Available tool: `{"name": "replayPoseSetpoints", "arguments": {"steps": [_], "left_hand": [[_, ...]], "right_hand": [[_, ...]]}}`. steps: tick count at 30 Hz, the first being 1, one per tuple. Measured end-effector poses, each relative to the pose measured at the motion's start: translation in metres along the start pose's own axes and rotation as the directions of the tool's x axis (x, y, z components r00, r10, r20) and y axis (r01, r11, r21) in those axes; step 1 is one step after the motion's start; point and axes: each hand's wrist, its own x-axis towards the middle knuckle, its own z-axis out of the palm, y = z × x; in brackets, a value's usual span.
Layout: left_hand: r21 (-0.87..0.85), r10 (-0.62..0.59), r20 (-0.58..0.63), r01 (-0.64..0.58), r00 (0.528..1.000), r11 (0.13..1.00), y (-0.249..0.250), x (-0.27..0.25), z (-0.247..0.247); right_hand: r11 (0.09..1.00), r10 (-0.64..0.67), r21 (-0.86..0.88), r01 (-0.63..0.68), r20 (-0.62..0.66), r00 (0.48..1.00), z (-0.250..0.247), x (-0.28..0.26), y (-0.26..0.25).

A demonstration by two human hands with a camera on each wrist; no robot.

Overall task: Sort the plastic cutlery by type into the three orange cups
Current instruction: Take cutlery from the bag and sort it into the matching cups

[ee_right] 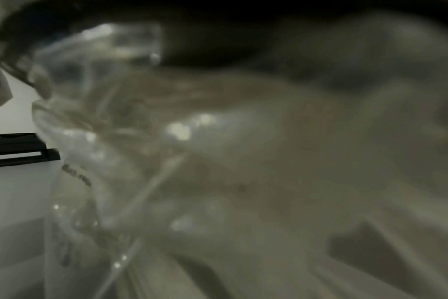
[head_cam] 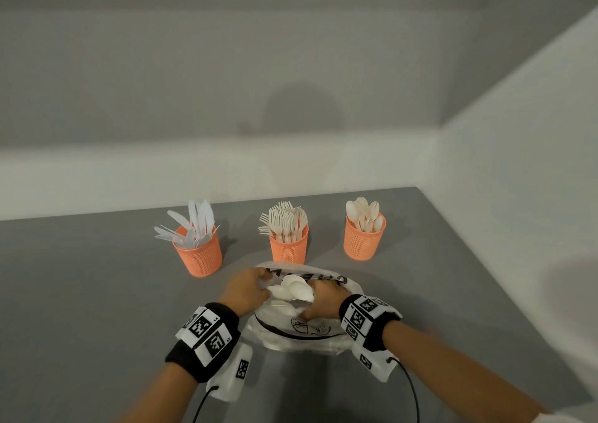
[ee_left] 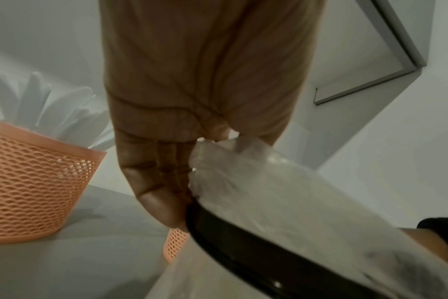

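Note:
Three orange mesh cups stand in a row: the knife cup (head_cam: 200, 254) on the left, the fork cup (head_cam: 289, 246) in the middle, the spoon cup (head_cam: 364, 240) on the right. In front of them lies a clear plastic bag (head_cam: 301, 329) with black print. My left hand (head_cam: 249, 288) pinches the bag's left edge; the left wrist view shows that pinch (ee_left: 212, 131) on the bag (ee_left: 269, 192), with the knife cup (ee_left: 33, 182) beside it. My right hand (head_cam: 323, 299) grips a bunch of white spoons (head_cam: 293, 288) at the bag's mouth. The right wrist view shows only blurred bag plastic (ee_right: 218, 161).
The grey table (head_cam: 97, 293) meets white walls behind and to the right. Its right edge runs close to the spoon cup. Cables trail from both wrist bands toward me. A black object (ee_right: 15, 149) shows at the left of the right wrist view.

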Motion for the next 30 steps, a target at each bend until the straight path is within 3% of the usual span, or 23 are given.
{"name": "replayPoseSetpoints", "arguments": {"steps": [4, 10, 13, 15, 18, 20, 22, 24, 25, 27, 30], "left_hand": [[-0.001, 0.014, 0.011, -0.014, 1.0, 1.0, -0.005, 0.002, 0.0], [-0.034, 0.017, -0.005, -0.017, 1.0, 0.999, -0.004, 0.004, 0.002], [-0.031, 0.04, -0.025, -0.041, 0.999, 0.999, 0.001, 0.003, 0.002], [-0.037, 0.047, -0.021, -0.048, 0.999, 0.998, 0.004, 0.003, 0.003], [-0.051, 0.046, -0.021, -0.047, 0.999, 0.998, 0.01, -0.003, -0.001], [-0.072, 0.093, -0.118, -0.102, 0.989, 0.992, 0.017, -0.007, -0.007], [-0.175, 0.133, -0.298, -0.191, 0.945, 0.966, 0.026, -0.014, -0.014], [-0.395, 0.058, -0.414, -0.237, 0.908, 0.888, 0.04, -0.021, -0.022], [-0.533, -0.005, -0.415, -0.239, 0.91, 0.812, 0.047, -0.025, -0.024], [-0.778, -0.108, -0.292, -0.171, 0.95, 0.605, 0.056, -0.033, -0.026], [-0.932, -0.172, 0.033, 0.093, 0.985, 0.351, 0.059, -0.041, -0.017]], "right_hand": [[0.998, -0.002, 0.068, 0.006, -0.066, 0.998, 0.002, -0.003, -0.004], [0.996, -0.072, -0.058, 0.064, -0.145, 0.987, 0.0, -0.009, -0.005], [0.976, -0.032, 0.205, 0.075, -0.204, 0.978, 0.001, -0.012, -0.007], [0.896, -0.038, 0.425, 0.128, -0.215, 0.976, 0.002, -0.01, -0.009], [0.76, -0.061, 0.609, 0.227, -0.28, 0.958, -0.008, -0.012, -0.016], [0.678, -0.024, 0.694, 0.241, -0.307, 0.951, -0.02, -0.015, -0.023], [0.611, 0.022, 0.762, 0.216, -0.289, 0.957, -0.03, -0.015, -0.028], [0.522, 0.034, 0.823, 0.226, -0.284, 0.958, -0.04, -0.013, -0.034], [0.475, 0.033, 0.847, 0.241, -0.29, 0.956, -0.044, -0.012, -0.038], [0.394, 0.044, 0.877, 0.277, -0.319, 0.947, -0.054, -0.012, -0.048], [0.262, 0.065, 0.899, 0.352, -0.381, 0.922, -0.063, -0.013, -0.061]]}}
